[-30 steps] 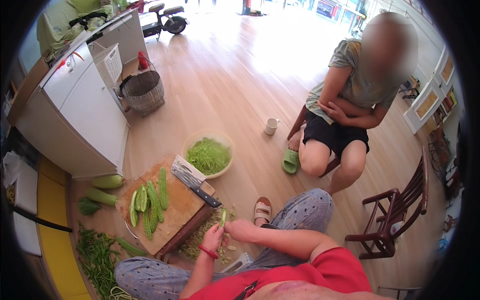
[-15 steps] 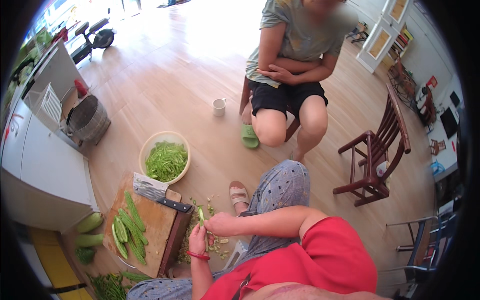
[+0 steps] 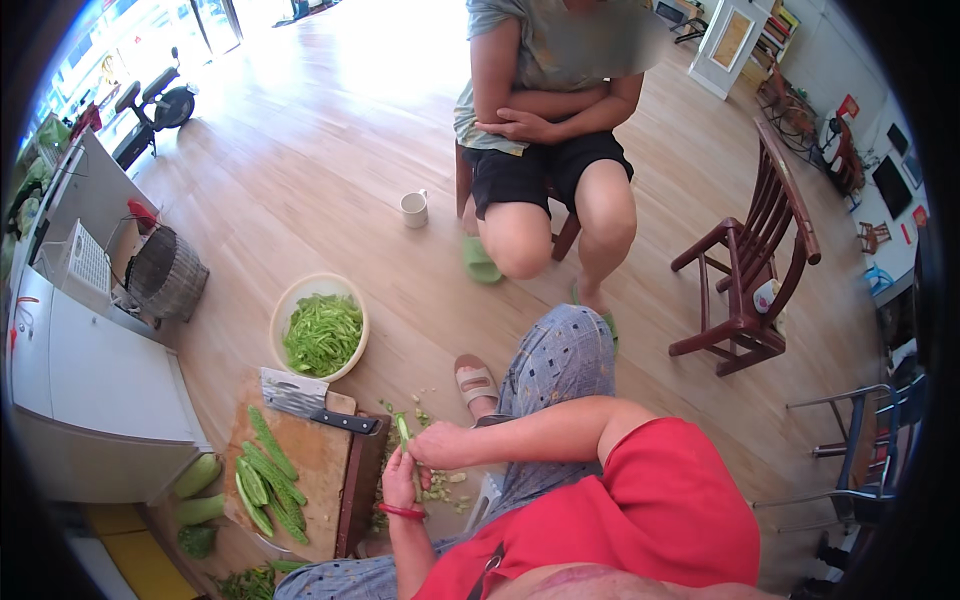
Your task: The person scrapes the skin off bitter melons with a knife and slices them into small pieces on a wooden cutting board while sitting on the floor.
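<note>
Just right of a wooden chopping board [image 3: 325,470], left hand [image 3: 400,484] gripping a green vegetable piece [image 3: 403,428], right hand [image 3: 440,446] curled against it, its exact hold unclear, cleaver [image 3: 292,392] on the board, bowl [image 3: 276,330] of green slices [image 3: 322,336] beyond.

I believe this is the living room of a home, with a pale wood-plank floor [image 3: 340,160]. Kitchen work is done down low here: a cleaver [image 3: 295,393] lies on a thick chopping board [image 3: 318,470], together with several bitter melons [image 3: 272,470]. Around me I see household furniture: a dark wooden chair [image 3: 788,190], a white cabinet [image 3: 110,360] and a shelf of books [image 3: 785,30]. A mug [image 3: 414,209] stands directly on the floor, and the seated person [image 3: 550,115] wears green slippers [image 3: 482,262]. Near the bright entrance is a scooter [image 3: 138,122]; whether there is also a shopfront, I cannot tell.
</note>
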Available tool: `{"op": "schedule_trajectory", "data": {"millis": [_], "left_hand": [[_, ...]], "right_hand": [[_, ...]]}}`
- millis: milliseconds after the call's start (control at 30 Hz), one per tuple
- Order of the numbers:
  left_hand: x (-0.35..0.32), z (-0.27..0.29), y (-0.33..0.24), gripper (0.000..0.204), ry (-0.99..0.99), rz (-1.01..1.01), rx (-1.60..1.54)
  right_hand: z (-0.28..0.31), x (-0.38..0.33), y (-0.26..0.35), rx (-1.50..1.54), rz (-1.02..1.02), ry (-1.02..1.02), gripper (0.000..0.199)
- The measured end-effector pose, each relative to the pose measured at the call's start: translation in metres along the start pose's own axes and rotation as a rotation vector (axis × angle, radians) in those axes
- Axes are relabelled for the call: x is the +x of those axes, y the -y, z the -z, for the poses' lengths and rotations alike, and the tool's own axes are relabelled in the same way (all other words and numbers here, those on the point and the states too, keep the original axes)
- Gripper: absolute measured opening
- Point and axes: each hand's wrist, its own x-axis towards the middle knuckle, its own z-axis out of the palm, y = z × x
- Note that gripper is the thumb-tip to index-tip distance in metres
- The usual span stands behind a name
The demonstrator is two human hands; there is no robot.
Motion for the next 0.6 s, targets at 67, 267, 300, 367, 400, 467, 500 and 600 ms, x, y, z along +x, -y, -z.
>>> {"op": "schedule_trajectory", "data": {"millis": [67,267,300,367,400,467,500,600], "left_hand": [[0.002,0.003,0.003,0.022,0.024,-0.005,-0.004],[0.002,0.001,0.003,0.022,-0.025,0.012,-0.022],[0.001,0.001,0.002,0.022,-0.022,0.009,-0.006],[0.0,0.0,-0.001,0.022,-0.016,0.004,0.027],[0.002,0.001,0.0,0.022,-0.006,0.01,0.016],[0.001,0.002,0.001,0.022,-0.017,0.011,0.014],[0.002,0.001,0.002,0.023,-0.019,0.016,0.012],[0.003,0.004,0.002,0.023,0.01,0.007,0.008]], "right_hand": [[0.001,0.0,0.001,-0.002,0.008,0.009,0.022],[-0.003,0.003,-0.002,-0.008,0.03,0.008,0.021],[-0.003,0.002,-0.003,-0.005,0.035,0.008,0.02],[-0.001,0.001,-0.002,-0.005,0.043,-0.003,0.02],[0.0,-0.001,-0.002,-0.009,0.043,-0.016,0.02],[0.004,-0.002,0.002,-0.009,0.042,-0.025,0.02],[0.006,-0.005,0.003,-0.006,0.035,-0.021,0.019],[0.007,-0.003,0.002,-0.028,0.038,-0.032,0.02]]}}
